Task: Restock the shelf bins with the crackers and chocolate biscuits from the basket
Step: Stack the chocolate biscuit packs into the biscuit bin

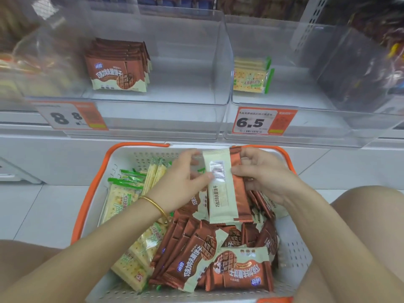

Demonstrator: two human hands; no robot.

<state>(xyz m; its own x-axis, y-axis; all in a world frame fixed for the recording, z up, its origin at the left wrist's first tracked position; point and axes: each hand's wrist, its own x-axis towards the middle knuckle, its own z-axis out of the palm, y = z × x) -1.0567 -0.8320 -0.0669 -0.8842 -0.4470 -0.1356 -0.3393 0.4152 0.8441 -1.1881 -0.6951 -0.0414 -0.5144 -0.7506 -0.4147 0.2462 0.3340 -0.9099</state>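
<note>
Head view, shelf: the left clear plastic shelf bin (185,51) holds one short stack of brown chocolate biscuit packets (118,68). The right clear plastic shelf bin (306,84) holds a few green-edged cracker packets (251,77), and both bins are mostly bare, so restocking looks barely begun. Head view, floor: the white perforated basket with orange rim (91,193) is heaped with loose cracker packets (124,193) on its left and loose brown biscuit packets (196,259) on its right. Over it, the left hand (181,182) pinches the cream edge, and the right hand (266,178) curls round the brown side, of an upright held bundle (223,189) of biscuit packets, judged bound for the left bin.
</note>
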